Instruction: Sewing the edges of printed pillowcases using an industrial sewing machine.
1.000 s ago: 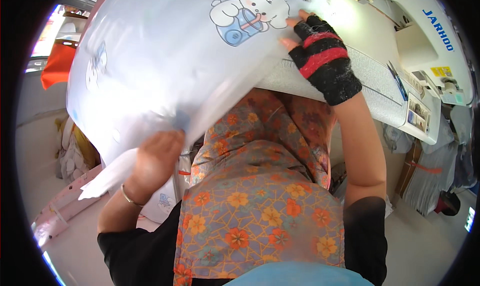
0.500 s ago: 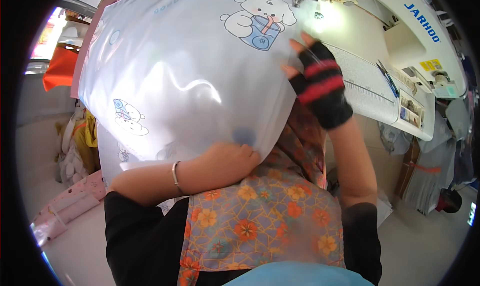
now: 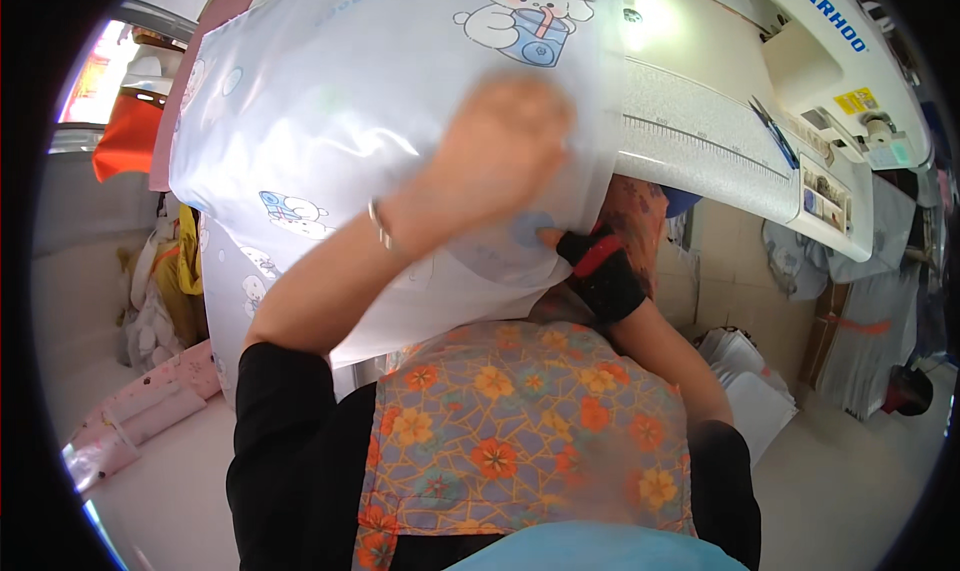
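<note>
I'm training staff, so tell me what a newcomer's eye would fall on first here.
Probably the large pale sheet with its cartoon dogs, spread over the upper left and middle. Then the orange-flowered apron at bottom centre and the black-and-red glove on the right hand, by the sheet's lower right edge.

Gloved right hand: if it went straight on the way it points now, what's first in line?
The printed white sheet. The gloved right hand has its thumb right at it; whether they touch is hard to judge.
</note>
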Available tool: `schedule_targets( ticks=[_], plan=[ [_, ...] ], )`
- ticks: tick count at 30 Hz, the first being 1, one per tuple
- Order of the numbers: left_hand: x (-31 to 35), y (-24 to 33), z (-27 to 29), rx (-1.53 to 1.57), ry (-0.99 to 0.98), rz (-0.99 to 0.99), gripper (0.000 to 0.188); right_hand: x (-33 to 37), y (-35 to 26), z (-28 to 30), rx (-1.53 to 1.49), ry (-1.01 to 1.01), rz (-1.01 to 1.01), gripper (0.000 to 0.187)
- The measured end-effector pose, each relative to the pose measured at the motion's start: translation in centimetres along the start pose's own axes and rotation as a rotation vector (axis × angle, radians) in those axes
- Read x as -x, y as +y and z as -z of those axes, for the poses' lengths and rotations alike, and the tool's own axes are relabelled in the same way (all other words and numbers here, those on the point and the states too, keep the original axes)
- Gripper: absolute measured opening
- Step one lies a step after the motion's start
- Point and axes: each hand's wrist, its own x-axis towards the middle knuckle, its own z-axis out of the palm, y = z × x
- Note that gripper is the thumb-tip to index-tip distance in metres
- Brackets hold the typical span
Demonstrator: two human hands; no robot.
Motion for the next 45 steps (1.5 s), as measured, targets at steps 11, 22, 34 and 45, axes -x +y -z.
schedule_targets(
  ticks=[11, 22, 34, 45],
  plan=[
    [-5.2, -9.0, -5.1, -0.204, -0.029, 0.158, 0.047, -1.1, -10.3, 0.7, 0.354, 0.058, -0.256, 0.052],
    [-4.2, -5.3, -4.7, -0.163, -0.058, 0.116, 0.057, 0.3, -7.2, 0.9, -0.064, -0.053, -0.21, 0.037],
    [-5.4, -5.6, -3.8, -0.087, -0.11, 0.132, 0.059, -0.9, -11.3, 0.7, -0.412, -0.088, -0.443, 0.034],
    [-5.2, -4.2, -3.0, -0.013, -0.269, 0.14, 0.056, -2.3, -12.9, 0.5, -0.379, -0.033, -0.368, 0.033]
  ],
)
